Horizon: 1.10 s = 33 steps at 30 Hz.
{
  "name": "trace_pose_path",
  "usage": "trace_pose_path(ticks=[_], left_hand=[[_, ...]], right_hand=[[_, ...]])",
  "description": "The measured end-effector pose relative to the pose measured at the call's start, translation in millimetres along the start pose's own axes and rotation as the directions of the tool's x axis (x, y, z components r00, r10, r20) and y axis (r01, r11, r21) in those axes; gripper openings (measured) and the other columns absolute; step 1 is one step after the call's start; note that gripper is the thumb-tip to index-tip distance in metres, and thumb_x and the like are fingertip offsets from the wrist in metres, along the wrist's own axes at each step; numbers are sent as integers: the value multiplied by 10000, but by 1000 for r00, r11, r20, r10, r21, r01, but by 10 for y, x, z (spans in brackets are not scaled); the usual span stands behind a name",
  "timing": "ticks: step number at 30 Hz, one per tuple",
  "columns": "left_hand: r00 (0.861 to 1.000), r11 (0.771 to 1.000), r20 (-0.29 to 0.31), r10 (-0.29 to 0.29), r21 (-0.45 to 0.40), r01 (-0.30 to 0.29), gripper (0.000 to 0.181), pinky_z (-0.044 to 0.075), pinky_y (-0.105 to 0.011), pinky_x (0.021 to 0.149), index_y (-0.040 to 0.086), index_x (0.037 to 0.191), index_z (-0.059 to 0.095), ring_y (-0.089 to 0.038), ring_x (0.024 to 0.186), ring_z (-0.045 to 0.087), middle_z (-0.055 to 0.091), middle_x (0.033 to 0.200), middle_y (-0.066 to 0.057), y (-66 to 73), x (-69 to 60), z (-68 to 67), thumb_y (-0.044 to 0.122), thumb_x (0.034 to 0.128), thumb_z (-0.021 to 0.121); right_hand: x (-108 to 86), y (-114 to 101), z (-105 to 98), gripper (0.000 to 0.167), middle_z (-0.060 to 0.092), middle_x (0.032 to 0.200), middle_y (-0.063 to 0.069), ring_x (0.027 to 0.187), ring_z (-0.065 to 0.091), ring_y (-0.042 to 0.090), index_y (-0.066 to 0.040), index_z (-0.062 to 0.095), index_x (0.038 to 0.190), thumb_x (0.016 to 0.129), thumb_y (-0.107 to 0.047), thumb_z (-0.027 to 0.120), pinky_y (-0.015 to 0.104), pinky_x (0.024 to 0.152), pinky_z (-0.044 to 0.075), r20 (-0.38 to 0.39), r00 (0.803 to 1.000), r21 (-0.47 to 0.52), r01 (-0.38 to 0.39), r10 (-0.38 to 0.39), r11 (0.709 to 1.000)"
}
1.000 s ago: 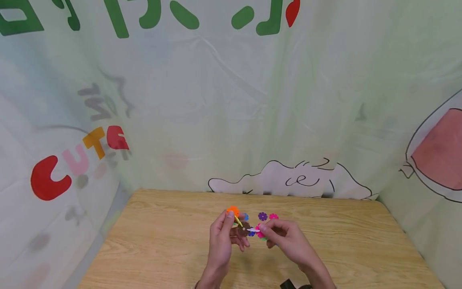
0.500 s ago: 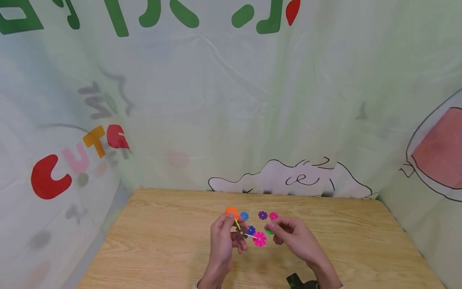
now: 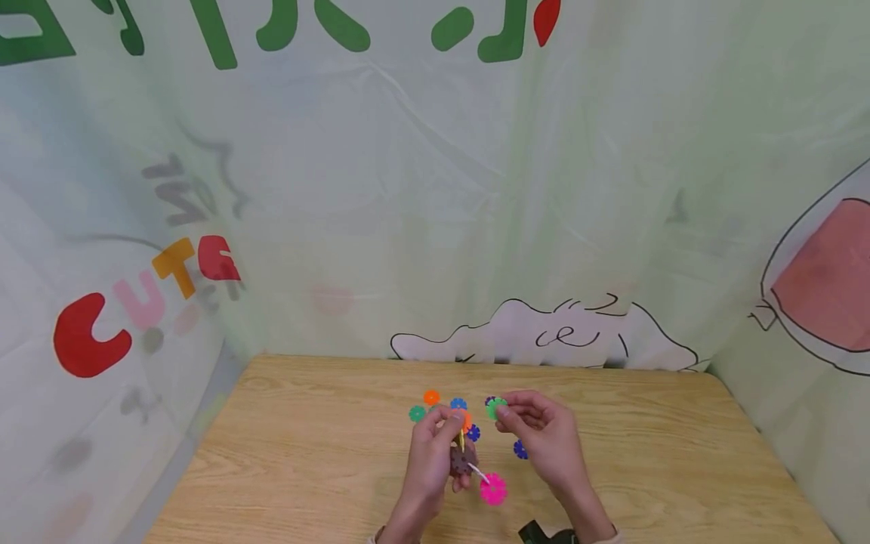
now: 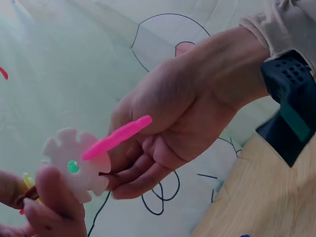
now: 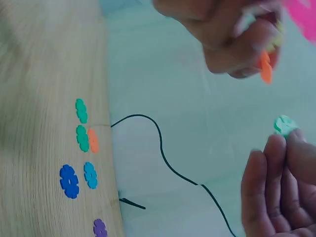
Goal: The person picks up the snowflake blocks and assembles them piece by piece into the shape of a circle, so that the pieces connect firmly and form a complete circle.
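My left hand [image 3: 430, 461] pinches a linked chain of notched plastic discs, snowflake-shaped, by its orange disc [image 3: 465, 420]. Below this come a yellow disc [image 3: 463, 440] seen edge-on, a brown disc [image 3: 464, 459], a white disc [image 3: 479, 473] and, at the free end, a pink disc [image 3: 493, 489]. In the left wrist view the pink disc [image 4: 118, 138] stands slotted across the white disc [image 4: 66, 153]. My right hand [image 3: 547, 434] holds a light green disc [image 3: 495, 408] between thumb and fingers, apart from the chain; the right wrist view also shows this green disc [image 5: 284, 126].
Loose discs lie on the wooden table [image 3: 306, 446] beyond and between the hands: orange [image 3: 431, 397], green [image 3: 418, 413], light blue [image 3: 458, 404], and dark blue [image 3: 473, 432]. Another dark blue disc [image 3: 520, 449] is beside the right hand. A printed curtain [image 3: 435, 227] closes off the back.
My right hand has let go of the chain's pink end, pinched a green disc from the table and raised it. My left hand has tilted the chain, so its pink end hangs nearer me.
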<state>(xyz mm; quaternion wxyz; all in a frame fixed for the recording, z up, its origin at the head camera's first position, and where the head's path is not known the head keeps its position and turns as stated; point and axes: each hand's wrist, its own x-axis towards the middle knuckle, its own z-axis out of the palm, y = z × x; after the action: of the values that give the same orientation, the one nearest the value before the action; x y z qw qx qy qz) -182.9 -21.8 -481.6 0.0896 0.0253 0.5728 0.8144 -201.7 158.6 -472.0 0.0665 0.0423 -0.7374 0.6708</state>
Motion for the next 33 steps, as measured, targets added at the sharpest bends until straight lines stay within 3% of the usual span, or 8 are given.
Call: trace_pose_path(ticks=[2,5,10,16,18,20,26,33], left_hand=[[1000,1000,7,-7,7,7,192,397,-178,344,92,1014,517,-57,382,550,666,631,-25,7,1,-6,258,1104,548],[998,1000,55,-11,27,10,229,429,-183,363,74,1016,522,-70,407,578,696,654,-37,29,-12,-10,278,1118,539],[993,999,118,-1,44,-4,295,439,-192,374,45,1036,531,-71,408,579,705,674,-26,51,-53,22,325,1131,518],[992,997,123,-2,83,-8,344,393,-166,351,23,1014,553,-31,385,556,692,625,20,71,-82,51,341,1135,505],[992,996,127,0,83,-10,338,377,-157,343,27,1006,558,-19,375,542,689,616,27,80,-90,55,336,1134,507],[992,997,129,-6,73,-4,318,367,-154,338,46,995,563,-17,368,532,689,617,32,91,-96,55,328,1132,513],[995,998,92,-41,60,36,303,365,-158,326,26,970,575,-23,345,486,684,616,15,134,-113,53,282,1124,528],[996,996,83,-14,84,7,327,371,-170,321,-65,1002,596,-13,334,455,660,595,13,146,-124,66,232,1121,525]], right_hand=[[-8,23,43,93,775,978,136,830,757,105,42,743,1057,967,27,727,252,789,646,-3,995,-17,103,-104,994],[-10,56,76,68,766,980,150,864,755,117,29,743,1004,963,67,704,251,801,642,28,967,-56,253,-252,966],[-18,48,67,84,758,961,140,872,743,111,32,724,985,953,100,688,234,795,636,85,922,-120,387,-379,914],[-45,-15,27,284,758,934,7,868,717,39,-123,734,955,869,147,749,147,787,596,118,832,-294,551,-542,781],[-54,-39,27,316,750,927,-24,843,709,39,-146,732,952,848,151,765,135,765,583,125,809,-319,581,-575,749],[-60,-59,35,320,741,912,-39,823,701,37,-152,730,941,841,150,772,133,749,576,120,802,-321,589,-585,742],[-80,-65,92,314,705,838,-55,778,669,29,-159,721,880,831,145,782,147,740,587,83,809,-286,578,-581,764],[-96,-53,138,349,704,821,-33,760,660,33,-165,725,881,824,176,771,145,735,579,73,799,-247,594,-597,765]])
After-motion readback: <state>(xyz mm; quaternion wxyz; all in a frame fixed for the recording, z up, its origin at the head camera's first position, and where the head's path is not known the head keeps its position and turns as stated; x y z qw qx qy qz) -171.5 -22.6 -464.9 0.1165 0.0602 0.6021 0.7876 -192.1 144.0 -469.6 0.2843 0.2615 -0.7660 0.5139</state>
